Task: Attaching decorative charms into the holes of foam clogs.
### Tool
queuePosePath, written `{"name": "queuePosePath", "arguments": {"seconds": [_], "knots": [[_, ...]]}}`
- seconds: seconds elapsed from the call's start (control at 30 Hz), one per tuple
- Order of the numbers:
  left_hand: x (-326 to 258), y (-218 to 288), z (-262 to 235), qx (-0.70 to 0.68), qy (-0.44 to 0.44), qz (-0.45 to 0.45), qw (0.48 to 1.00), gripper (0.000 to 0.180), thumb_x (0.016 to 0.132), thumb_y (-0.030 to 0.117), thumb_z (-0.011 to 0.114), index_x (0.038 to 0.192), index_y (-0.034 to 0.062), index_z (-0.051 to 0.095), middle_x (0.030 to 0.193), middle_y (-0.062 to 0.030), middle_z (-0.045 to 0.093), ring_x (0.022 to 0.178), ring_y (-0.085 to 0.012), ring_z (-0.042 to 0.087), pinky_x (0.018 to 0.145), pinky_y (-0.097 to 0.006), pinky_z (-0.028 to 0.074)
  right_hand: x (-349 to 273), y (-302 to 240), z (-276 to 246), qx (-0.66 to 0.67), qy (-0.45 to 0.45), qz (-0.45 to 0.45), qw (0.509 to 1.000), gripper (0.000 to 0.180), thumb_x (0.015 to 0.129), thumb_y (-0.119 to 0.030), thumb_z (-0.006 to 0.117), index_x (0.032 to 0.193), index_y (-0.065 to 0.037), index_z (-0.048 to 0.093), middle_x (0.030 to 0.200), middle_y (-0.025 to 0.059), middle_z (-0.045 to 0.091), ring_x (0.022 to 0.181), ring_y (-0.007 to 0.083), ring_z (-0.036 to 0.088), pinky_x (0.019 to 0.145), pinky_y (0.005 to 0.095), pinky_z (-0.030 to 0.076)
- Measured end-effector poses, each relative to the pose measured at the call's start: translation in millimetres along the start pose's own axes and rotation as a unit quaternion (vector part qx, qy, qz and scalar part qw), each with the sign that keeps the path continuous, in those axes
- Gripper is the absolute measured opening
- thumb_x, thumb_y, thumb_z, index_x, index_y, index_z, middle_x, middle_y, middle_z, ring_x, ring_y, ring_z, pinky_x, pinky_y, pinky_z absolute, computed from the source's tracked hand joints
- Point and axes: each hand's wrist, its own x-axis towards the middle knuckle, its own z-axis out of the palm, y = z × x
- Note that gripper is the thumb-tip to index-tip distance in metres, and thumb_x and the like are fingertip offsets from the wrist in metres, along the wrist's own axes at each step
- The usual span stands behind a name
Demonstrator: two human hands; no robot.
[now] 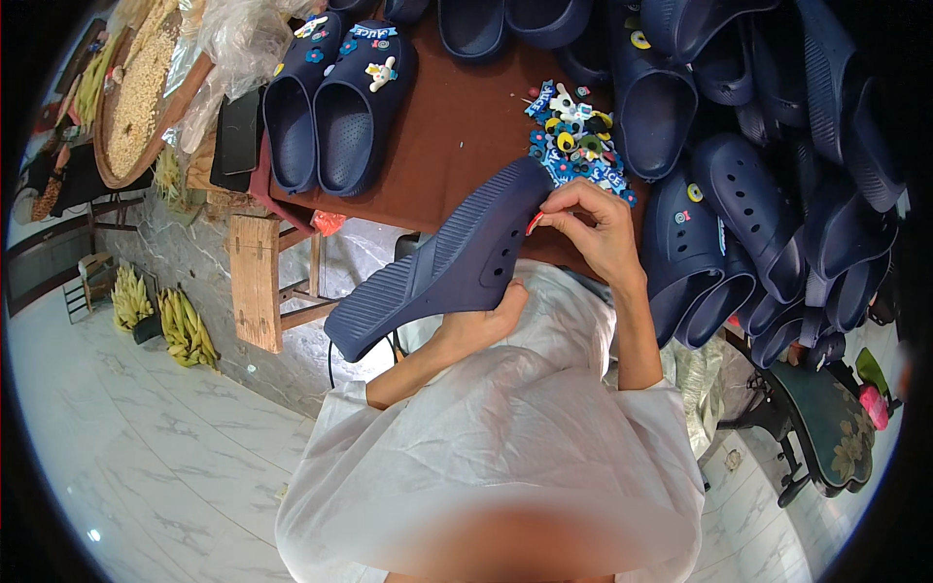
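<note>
A: In the head view, what does each hand have?
B: The left grip point(486, 319) is closed on one navy clog point(432, 255), held in front of the bench's near edge, toe end over it, tread showing. The right grip point(595, 231) pinches one small red-and-white piece point(534, 224) beside the clog's holed side; I can't tell whether they touch.
A: What's on the bench point(447, 126)?
B: Two decorated clogs point(346, 131) side by side near its left edge. One heap of small charms point(580, 144), too many to count, lies right of the middle.
A: And at the right edge?
B: One pile of navy clogs point(743, 194), overlapping too much for an exact count.
A: Around it?
B: One black phone point(239, 131) at the left edge, one wooden stool point(255, 287) off the near-left corner, and one chair with a flowered seat point(826, 428) off the near-right.
</note>
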Motion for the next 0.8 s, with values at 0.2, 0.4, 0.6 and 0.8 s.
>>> {"name": "queuePosePath", "arguments": {"seconds": [0.2,0.4,0.6,0.8], "knots": [[-2.1,-0.7,-1.9,0.012,-0.019,-0.007,1.0,0.005,0.08,0.001,0.059,0.082,-0.0012,0.055,0.069,-0.0034,0.048,0.06,-0.0136,0.044,0.053,-0.033,0.037,4.6,-22.3,-5.7,-0.068,-0.032,0.041,0.996,0.009,0.079,-0.006,0.076,0.085,-0.003,0.07,0.081,0.0026,0.068,0.076,0.0118,0.064,0.066,0.026,0.049],[-4.0,-2.2,-7.4,0.009,-0.025,-0.02,0.999,0.01,0.08,0.001,0.059,0.09,-0.0019,0.058,0.076,-0.0045,0.054,0.067,-0.0145,0.049,0.058,-0.032,0.041,5.7,-29.2,-5.1,-0.151,-0.026,0.003,0.988,0.01,0.078,-0.007,0.077,0.084,-0.003,0.07,0.078,0.0057,0.066,0.072,0.0173,0.063,0.063,0.0295,0.048],[6.5,5.3,-9.1,-0.168,0.006,-0.201,0.965,0.025,0.08,0.0,0.058,0.104,-0.0015,0.063,0.095,-0.0051,0.063,0.083,-0.0137,0.058,0.073,-0.028,0.047,-2.9,-14.7,18.5,-0.131,0.061,-0.047,0.988,0.012,0.079,-0.008,0.076,0.087,-0.003,0.071,0.081,0.0066,0.066,0.073,0.0206,0.063,0.065,0.0325,0.049],[10.4,-0.2,-13.4,-0.325,0.046,-0.265,0.907,0.037,0.079,-0.001,0.058,0.115,-0.0008,0.06,0.105,-0.0056,0.064,0.094,-0.0151,0.06,0.084,-0.029,0.048,-12.3,-17.1,31.0,-0.161,0.119,-0.053,0.978,0.019,0.077,-0.013,0.08,0.091,-0.004,0.072,0.089,0.0071,0.066,0.08,0.0229,0.063,0.069,0.0341,0.049]]}}
